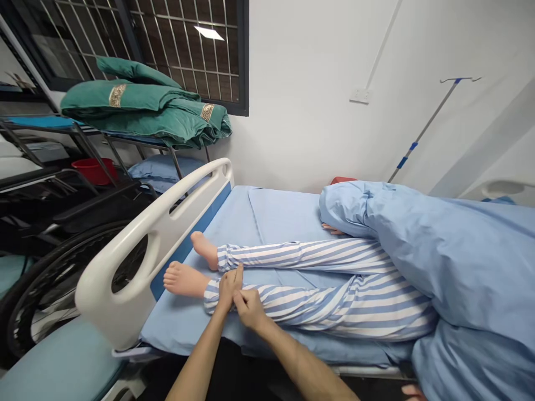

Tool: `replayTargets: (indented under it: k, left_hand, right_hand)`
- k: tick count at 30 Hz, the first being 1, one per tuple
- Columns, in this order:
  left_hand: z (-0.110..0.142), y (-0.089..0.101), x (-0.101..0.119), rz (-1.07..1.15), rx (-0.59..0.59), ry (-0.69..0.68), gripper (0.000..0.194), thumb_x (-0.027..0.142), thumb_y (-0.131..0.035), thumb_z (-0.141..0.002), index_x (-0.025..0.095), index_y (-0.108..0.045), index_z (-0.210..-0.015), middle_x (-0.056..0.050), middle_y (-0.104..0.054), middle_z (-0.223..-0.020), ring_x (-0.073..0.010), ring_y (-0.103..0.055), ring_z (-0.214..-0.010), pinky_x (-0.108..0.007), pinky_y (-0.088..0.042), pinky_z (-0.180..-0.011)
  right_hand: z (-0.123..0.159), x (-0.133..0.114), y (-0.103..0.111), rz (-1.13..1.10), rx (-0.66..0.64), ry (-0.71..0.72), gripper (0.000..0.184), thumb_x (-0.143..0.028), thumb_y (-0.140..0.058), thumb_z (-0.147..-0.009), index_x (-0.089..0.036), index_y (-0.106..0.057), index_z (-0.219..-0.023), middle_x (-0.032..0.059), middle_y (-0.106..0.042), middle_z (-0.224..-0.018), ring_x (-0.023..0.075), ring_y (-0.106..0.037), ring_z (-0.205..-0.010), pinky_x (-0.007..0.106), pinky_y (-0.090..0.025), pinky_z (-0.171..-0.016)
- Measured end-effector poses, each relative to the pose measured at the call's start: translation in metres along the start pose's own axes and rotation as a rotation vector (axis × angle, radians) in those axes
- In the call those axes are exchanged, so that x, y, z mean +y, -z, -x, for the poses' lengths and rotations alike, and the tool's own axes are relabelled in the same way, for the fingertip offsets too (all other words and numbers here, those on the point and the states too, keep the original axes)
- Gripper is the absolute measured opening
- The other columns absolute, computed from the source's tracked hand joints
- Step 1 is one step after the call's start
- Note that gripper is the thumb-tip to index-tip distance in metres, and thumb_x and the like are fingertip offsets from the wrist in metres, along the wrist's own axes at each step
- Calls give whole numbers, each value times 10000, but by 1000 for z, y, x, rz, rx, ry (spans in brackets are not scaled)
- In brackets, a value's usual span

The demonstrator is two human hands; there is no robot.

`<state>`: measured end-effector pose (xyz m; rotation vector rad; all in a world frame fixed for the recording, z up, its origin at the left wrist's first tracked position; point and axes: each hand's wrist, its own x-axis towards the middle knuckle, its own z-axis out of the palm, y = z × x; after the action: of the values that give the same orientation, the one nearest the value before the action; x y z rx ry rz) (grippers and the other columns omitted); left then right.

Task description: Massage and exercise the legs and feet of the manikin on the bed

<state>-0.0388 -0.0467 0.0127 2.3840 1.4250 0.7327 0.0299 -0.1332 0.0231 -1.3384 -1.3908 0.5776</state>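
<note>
Two hands, the left hand (228, 289) and the right hand (249, 309), are working close together at the striped pyjama cuff (212, 295) of a manikin (334, 309) lying on a hospital bed (121, 301), each narrowly pinching the cloth just above the bare foot (184, 279)

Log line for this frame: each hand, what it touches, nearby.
left hand: on striped trouser cuff | right hand: on same trouser leg | nearby: bare manikin foot, white bed footboard
</note>
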Motion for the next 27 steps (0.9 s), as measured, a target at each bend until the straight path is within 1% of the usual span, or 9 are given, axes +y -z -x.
replayTargets:
  k: [1, 3, 7, 10, 13, 16, 18, 23, 27]
  left_hand:
    - [3, 0, 1, 11, -21, 6, 204, 150, -464, -800, 149, -666, -827, -64, -590, -687, -178, -532, -712, -270, -367, -673]
    - [5, 3, 7, 88, -69, 73, 221, 152, -440, -812, 147, -638, -714, -67, -569, -664, -172, -507, -685, -279, -335, -651]
    - [3, 10, 18, 213, -100, 222, 431, 274, -361, -902, 183, -402, -483, -19, -398, -514, -133, -367, -560, -294, -218, -571]
    - [6, 11, 20, 257, -85, 237, 476, 349, -352, -904, 194, -259, -464, 14, -282, -488, -118, -293, -530, -289, -176, -565]
    - [14, 10, 18, 311, -70, 237, 471, 391, -328, -890, 200, -191, -482, 24, -216, -496, -115, -284, -517, -287, -172, -563]
    - [23, 10, 15, 347, -54, 201, 469, 455, -328, -868, 210, -207, -486, 23, -220, -501, -119, -290, -512, -295, -184, -566]
    - [25, 9, 14, 372, -48, 193, 477, 501, -348, -846, 218, -224, -483, 22, -239, -495, -122, -292, -511, -295, -198, -560]
    - [10, 11, 19, 587, -15, 278, 497, 580, -362, -817, 240, -201, -493, 35, -222, -473, -115, -248, -493, -282, -222, -495]
    - [-15, 22, 43, 734, -13, 231, 524, 593, -389, -826, 241, -239, -469, 45, -239, -441, -99, -230, -465, -276, -232, -481]
  right_hand:
    - [-5, -6, 8, -15, -5, -8, 437, -405, -358, -885, -215, -282, -499, -48, -281, -469, 80, -280, -456, 246, -206, -482]
    - [-22, -24, 25, -39, 11, -7, 448, -435, -360, -889, -214, -298, -504, -47, -287, -487, 81, -278, -474, 246, -215, -488]
    - [-66, -63, 55, -57, 55, 42, 475, -482, -383, -891, -217, -271, -512, -52, -247, -507, 81, -249, -502, 247, -215, -497]
    - [-81, -65, 63, -57, 66, 42, 481, -493, -382, -898, -218, -255, -524, -54, -240, -514, 80, -245, -510, 249, -214, -497]
    - [-68, -38, 56, -1, 52, -20, 473, -477, -361, -904, -220, -253, -523, -50, -241, -509, 82, -259, -510, 256, -214, -500]
    - [-38, -4, 44, 140, 18, -63, 457, -431, -360, -906, -214, -285, -511, -47, -272, -486, 88, -281, -494, 269, -199, -503]
    - [-19, 8, 38, 189, 35, -56, 437, -389, -372, -914, -209, -317, -519, -44, -312, -476, 92, -309, -486, 275, -206, -510]
    - [5, 9, 38, 182, 53, 15, 426, -336, -375, -931, -210, -315, -529, -41, -330, -468, 94, -342, -460, 278, -218, -511]
    - [15, 9, 39, 162, 51, 81, 438, -341, -368, -932, -214, -291, -521, -43, -308, -461, 90, -309, -442, 278, -211, -500]
